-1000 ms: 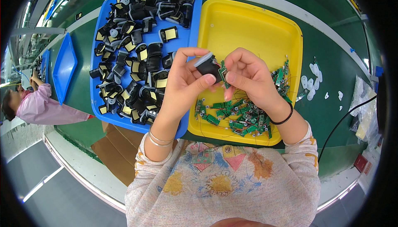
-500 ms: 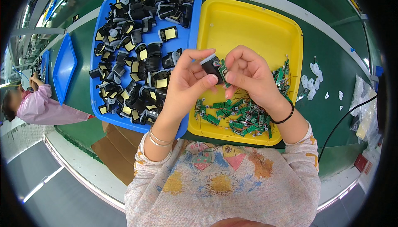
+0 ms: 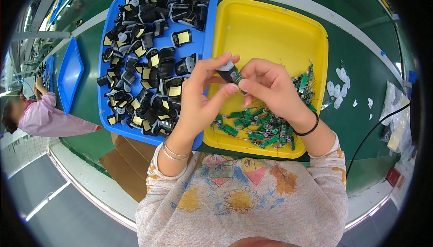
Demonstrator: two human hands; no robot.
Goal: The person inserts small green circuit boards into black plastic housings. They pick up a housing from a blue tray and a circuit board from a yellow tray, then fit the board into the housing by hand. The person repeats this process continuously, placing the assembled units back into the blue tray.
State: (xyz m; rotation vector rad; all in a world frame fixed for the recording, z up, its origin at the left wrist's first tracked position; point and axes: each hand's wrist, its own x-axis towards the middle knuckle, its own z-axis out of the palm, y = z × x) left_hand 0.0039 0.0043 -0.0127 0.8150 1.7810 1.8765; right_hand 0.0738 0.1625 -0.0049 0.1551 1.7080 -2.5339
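My left hand pinches a small black plastic housing with a grey end between thumb and fingers. My right hand grips a green circuit board that lies against the housing's open side; how deep it sits inside I cannot tell. Both hands are held over the near left part of a yellow tray. Below them in that tray lie many green circuit boards with thin wires. At the left, a blue tray is heaped with black housings, several with cream-coloured pads.
Several white oval pieces lie on the green table right of the yellow tray. Farther right are clear plastic bags and a black cable. An empty blue tray and a co-worker in a pink sleeve are at the left.
The housing has turned in my left hand, so its open side with the circuit board now faces up more. My right fingers have closed in on the board, pressing it against the housing.
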